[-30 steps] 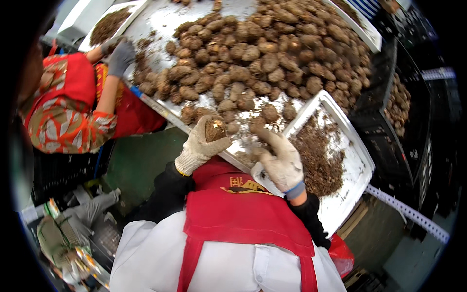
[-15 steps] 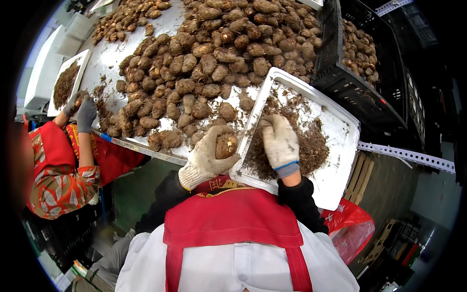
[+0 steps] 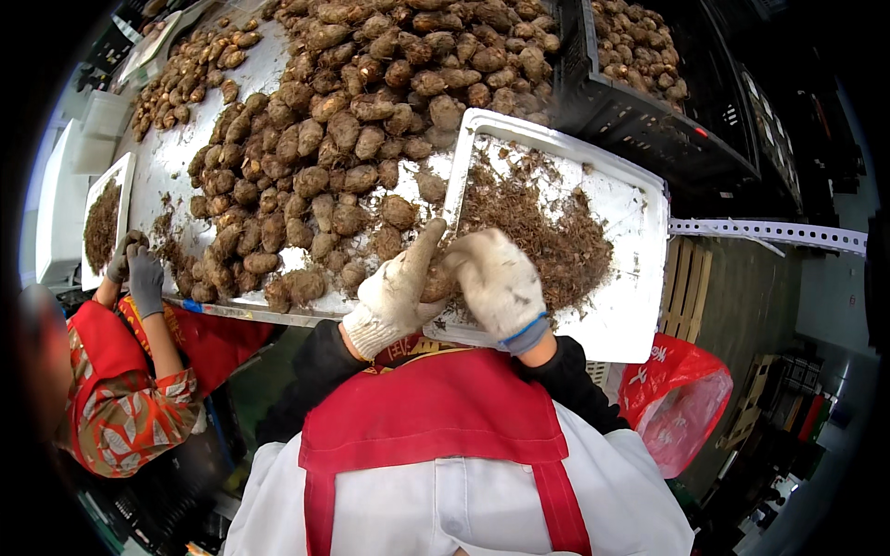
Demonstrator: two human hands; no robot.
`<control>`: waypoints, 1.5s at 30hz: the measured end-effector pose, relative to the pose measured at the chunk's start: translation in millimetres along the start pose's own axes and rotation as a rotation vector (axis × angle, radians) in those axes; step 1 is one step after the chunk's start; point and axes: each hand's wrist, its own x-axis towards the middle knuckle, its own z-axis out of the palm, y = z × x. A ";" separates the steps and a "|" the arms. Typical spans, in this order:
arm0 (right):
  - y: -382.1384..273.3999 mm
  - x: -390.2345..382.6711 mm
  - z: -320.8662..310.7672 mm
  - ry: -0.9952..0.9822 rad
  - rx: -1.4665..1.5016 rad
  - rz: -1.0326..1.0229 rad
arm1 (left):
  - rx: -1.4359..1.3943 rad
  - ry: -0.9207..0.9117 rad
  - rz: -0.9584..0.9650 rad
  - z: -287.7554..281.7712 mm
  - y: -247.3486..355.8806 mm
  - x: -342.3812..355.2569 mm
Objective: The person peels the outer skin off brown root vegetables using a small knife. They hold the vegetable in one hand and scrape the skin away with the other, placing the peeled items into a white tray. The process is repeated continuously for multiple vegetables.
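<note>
A brown, hairy taro (image 3: 436,284) rests in my left hand (image 3: 393,295), whose cream knit glove wraps it with the thumb side pointing up. My right hand (image 3: 502,284), in a cream glove with a blue cuff band, curls over the taro's right side, so its fingertips are partly hidden. Both hands work over the left rim of a white tray (image 3: 640,322), which holds a heap of brown fibrous peelings (image 3: 547,243). Beyond my left hand a big pile of unpeeled-looking taros (image 3: 348,139) covers the metal table.
Black crates (image 3: 640,116) stand at the far right, one with taros inside. A smaller pile of taros (image 3: 190,79) lies far left. At the left, a co-worker's gloved hands (image 3: 141,278) work beside another white tray (image 3: 123,199). A red plastic bag (image 3: 672,389) hangs at right.
My right hand has moved left from the peelings onto the taro in my left hand. The view has shifted, so the table and tray appear further left and higher.
</note>
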 end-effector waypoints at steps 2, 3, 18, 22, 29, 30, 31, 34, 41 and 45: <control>29.0 -1.0 1.7 0.070 -0.108 0.141 | -0.130 0.011 -0.028 2.0 -2.0 1.1; 33.7 -2.8 -4.6 0.096 -0.106 0.237 | -0.143 0.030 -0.018 -1.2 1.9 2.1; -12.2 -5.6 -18.6 -0.119 0.080 0.168 | -0.042 -0.021 0.125 7.9 -20.2 9.9; -3.1 -9.5 -19.6 -0.092 0.117 0.238 | -0.308 0.108 -0.007 1.8 -13.2 8.7; -0.3 -2.9 -28.1 -0.056 0.078 0.217 | -0.710 0.024 -0.303 -1.8 -23.8 0.8; -3.1 -2.3 -25.5 -0.045 0.073 0.201 | -0.822 -0.001 -0.340 -4.6 -22.7 1.8; -5.3 -1.5 -24.2 -0.048 0.072 0.182 | -0.900 0.018 -0.349 -5.2 -25.1 1.8; -2.3 -3.2 -21.7 -0.094 0.084 0.198 | -1.184 0.013 -0.442 -15.2 -19.4 -1.7; 2.9 -6.8 -12.6 -0.127 0.091 0.224 | -1.563 -0.018 -0.201 -1.4 -45.8 -11.5; 4.8 -7.0 -11.1 -0.112 0.087 0.205 | -1.792 -0.062 -0.371 2.0 -54.9 -16.8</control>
